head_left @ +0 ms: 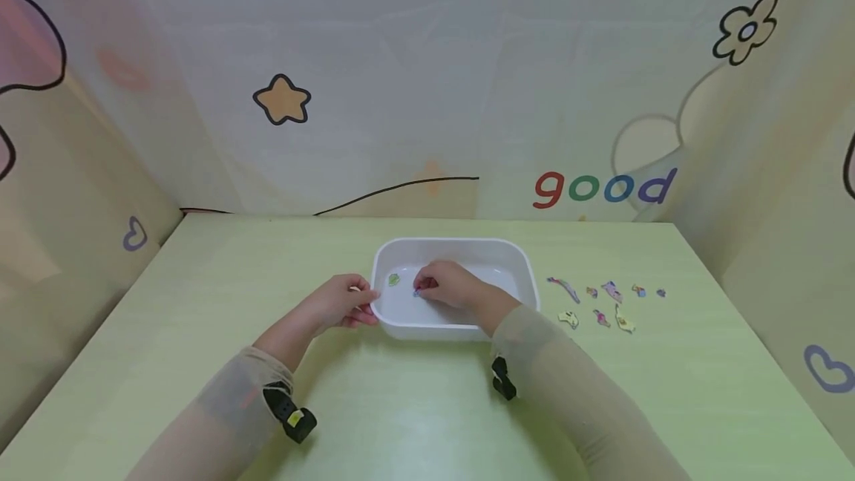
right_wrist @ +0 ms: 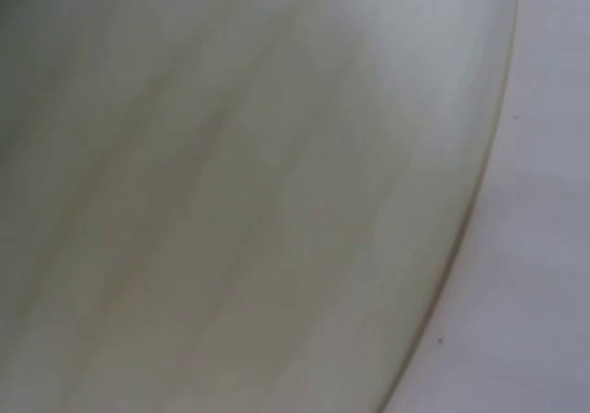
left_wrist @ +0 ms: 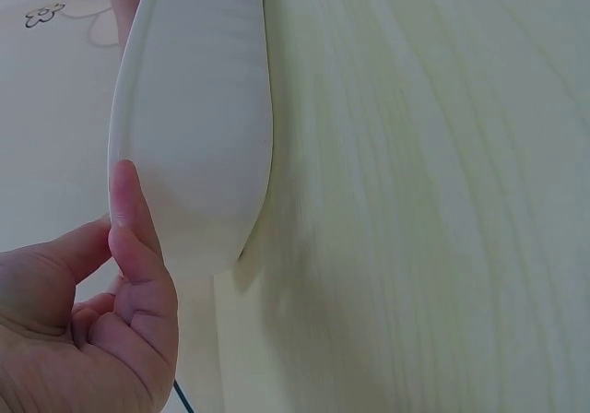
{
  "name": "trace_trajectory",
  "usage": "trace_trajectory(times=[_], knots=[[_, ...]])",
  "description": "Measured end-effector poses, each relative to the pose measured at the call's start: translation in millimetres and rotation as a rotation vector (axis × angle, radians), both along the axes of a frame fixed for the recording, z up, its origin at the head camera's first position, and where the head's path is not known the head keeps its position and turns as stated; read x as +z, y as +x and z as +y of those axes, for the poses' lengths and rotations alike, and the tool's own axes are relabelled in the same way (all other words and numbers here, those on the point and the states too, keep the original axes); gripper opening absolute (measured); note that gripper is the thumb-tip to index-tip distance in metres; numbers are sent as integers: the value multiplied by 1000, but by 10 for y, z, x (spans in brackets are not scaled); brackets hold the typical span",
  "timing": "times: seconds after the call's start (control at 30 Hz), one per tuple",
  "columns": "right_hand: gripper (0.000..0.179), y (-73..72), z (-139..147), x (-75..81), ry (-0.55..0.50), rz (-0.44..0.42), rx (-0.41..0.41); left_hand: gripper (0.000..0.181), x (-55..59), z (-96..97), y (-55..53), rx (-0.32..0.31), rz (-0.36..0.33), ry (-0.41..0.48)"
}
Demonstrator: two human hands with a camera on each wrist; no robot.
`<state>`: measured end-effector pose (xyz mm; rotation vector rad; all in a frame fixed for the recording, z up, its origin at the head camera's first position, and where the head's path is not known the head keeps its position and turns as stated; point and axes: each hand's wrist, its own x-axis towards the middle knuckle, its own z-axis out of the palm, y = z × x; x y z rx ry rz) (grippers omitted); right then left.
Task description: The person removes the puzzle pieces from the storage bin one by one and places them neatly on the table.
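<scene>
A white plastic tray (head_left: pixel 427 332) stands on the table. My left hand (head_left: pixel 346 301) pinches its left rim between thumb and fingers; in the left wrist view the left hand (left_wrist: pixel 120 312) grips the edge of the tray wall (left_wrist: pixel 198 127). Inside the tray, my right hand (head_left: pixel 449 286) reaches low over the floor, its fingertips pinching a small bluish cutout (head_left: pixel 417 292), mostly covered by the fingers. A green cutout (head_left: pixel 393 280) lies at the tray's left end. The right wrist view shows no hand, only blurred surfaces.
Several small colourful cutouts lie right of the tray, among them a long purple one (head_left: pixel 564 289), a pale yellow one (head_left: pixel 624 320) and a pink one (head_left: pixel 601 318). A printed cloth (head_left: pixel 401 95) hangs behind the table (head_left: pixel 401 407).
</scene>
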<state>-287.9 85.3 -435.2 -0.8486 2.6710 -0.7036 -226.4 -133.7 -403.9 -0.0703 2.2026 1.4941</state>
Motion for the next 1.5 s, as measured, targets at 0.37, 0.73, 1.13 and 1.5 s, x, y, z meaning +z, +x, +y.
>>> trace_trajectory(times=[0.37, 0.73, 1.13, 1.5], knots=[[6, 3, -7, 84, -36, -25, -52, 19, 26, -19, 7, -16, 2, 20], [13, -53, 222, 144, -180, -277, -265, 21, 53, 0, 25, -21, 1, 35], [19, 38, 646, 431, -320, -400, -369, 18, 51, -3, 25, -2, -5, 28], [24, 190, 1038, 583, -340, -404, -408, 20, 23, -7, 1, 4, -8, 18]])
